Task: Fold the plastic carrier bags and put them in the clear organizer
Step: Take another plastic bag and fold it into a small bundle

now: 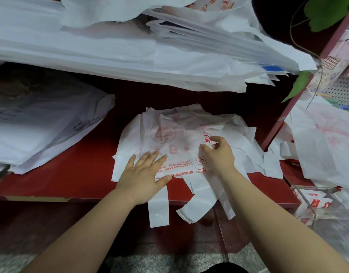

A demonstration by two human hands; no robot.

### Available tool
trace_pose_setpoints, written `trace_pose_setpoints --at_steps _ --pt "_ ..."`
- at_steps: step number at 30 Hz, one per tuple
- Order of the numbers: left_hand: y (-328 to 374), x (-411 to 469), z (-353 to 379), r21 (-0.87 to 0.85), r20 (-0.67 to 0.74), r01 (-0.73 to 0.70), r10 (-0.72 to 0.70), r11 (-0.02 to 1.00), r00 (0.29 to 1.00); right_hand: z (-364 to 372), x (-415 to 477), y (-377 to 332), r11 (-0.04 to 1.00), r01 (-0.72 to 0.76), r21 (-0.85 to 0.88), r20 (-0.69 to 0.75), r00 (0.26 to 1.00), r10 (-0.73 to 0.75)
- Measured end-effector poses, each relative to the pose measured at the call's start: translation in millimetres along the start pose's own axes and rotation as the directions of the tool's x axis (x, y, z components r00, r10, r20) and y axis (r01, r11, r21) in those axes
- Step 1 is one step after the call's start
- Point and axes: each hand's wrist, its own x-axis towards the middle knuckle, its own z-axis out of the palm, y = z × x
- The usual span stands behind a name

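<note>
A white carrier bag (169, 134) with red print lies flat on the red shelf (71, 174), on top of other white bags. Its handles hang over the shelf's front edge. My left hand (144, 174) presses flat on the bag's near left part, fingers straight and spread. My right hand (219, 152) rests on the bag's right part, its thumb and fingers pinching a fold of the plastic by the red logo. The clear organizer (307, 201) stands at the lower right with folded bags inside.
A thick stack of white bags (130, 52) overhangs the shelf from above. Another pile of bags (41, 131) lies at the left. Loose bags (327, 138) lie at the right behind a red upright post (287, 111). Green leaves (327, 10) hang at the top right.
</note>
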Motion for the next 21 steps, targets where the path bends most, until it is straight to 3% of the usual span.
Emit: trace_pose_setpoints --at_steps 4,11,14,18,21 --pt "1 -1 2 0.012 -0.053 0.043 -0.042 0.999 0.998 -5 1 8 0.997 0.082 0.005 0.061 0.995 -0.082" --pt "3 -1 1 0.057 -0.076 0.083 -0.078 0.995 0.994 -9 -3 22 0.953 0.201 -0.226 0.167 0.972 -0.165" --pt "1 -7 0 0.116 -0.059 0.080 -0.074 0.990 0.996 -7 -6 24 0.876 0.315 -0.364 0.203 0.945 -0.255" --pt "-20 -24 -3 0.030 -0.042 0.088 -0.086 0.996 0.995 -3 -5 30 0.753 0.382 -0.536 0.215 0.924 -0.316" --pt "-30 -35 -7 0.046 -0.019 0.061 -0.061 0.997 0.998 -3 -8 28 0.667 0.405 -0.625 0.116 0.894 -0.433"
